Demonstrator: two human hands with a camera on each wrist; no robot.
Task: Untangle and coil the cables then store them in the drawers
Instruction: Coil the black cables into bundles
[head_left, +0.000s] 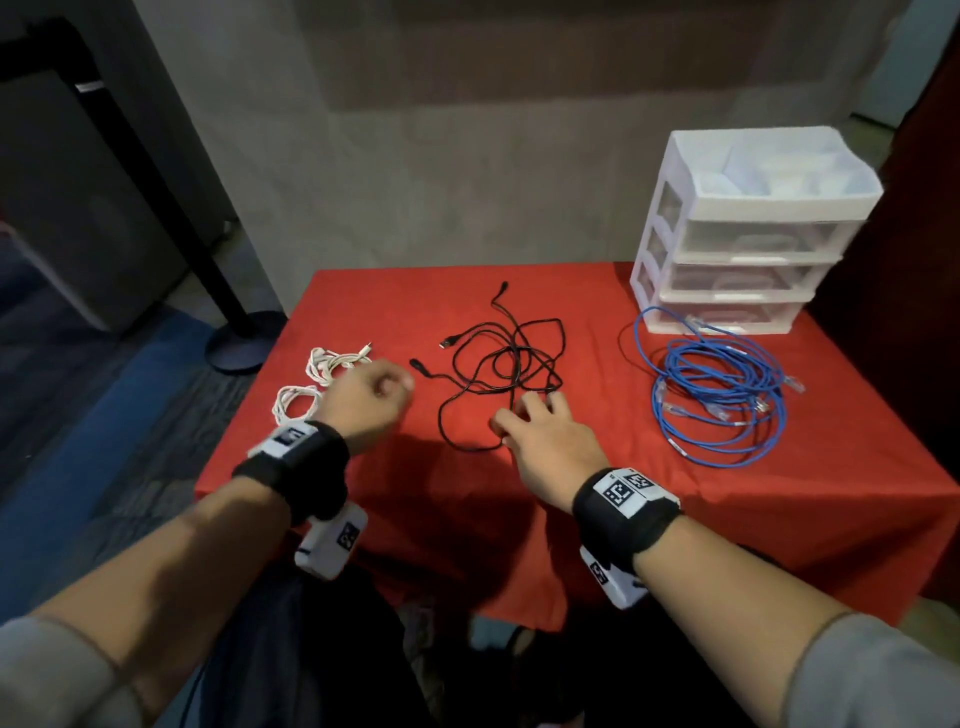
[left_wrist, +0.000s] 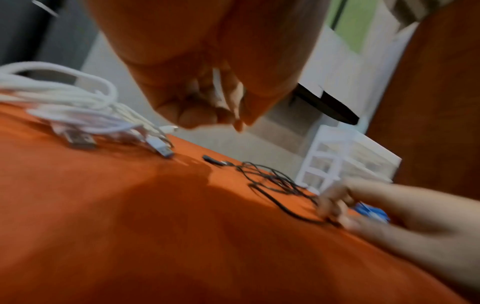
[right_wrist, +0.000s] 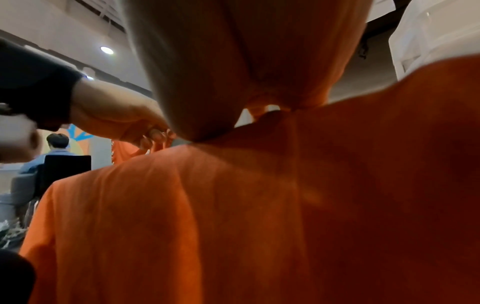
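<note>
A tangled black cable (head_left: 498, 364) lies in the middle of the red tablecloth (head_left: 675, 519). My right hand (head_left: 530, 421) rests on its near loops with fingers spread and fairly straight; the left wrist view shows those fingertips (left_wrist: 335, 205) touching the black cable (left_wrist: 272, 181). My left hand (head_left: 379, 400) hovers with fingers curled, just right of the white cables (head_left: 322, 364). A thin white sliver shows between the curled fingers (left_wrist: 207, 111); whether it is cable is unclear. A loose blue cable (head_left: 722, 395) lies in front of the white drawer unit (head_left: 743, 244).
A small white coil (head_left: 293, 402) sits near the table's left edge. The drawer unit's three drawers look closed, and it stands at the back right corner. A black stand base (head_left: 244, 338) is on the floor to the left. Another person sits in the background (right_wrist: 57, 148).
</note>
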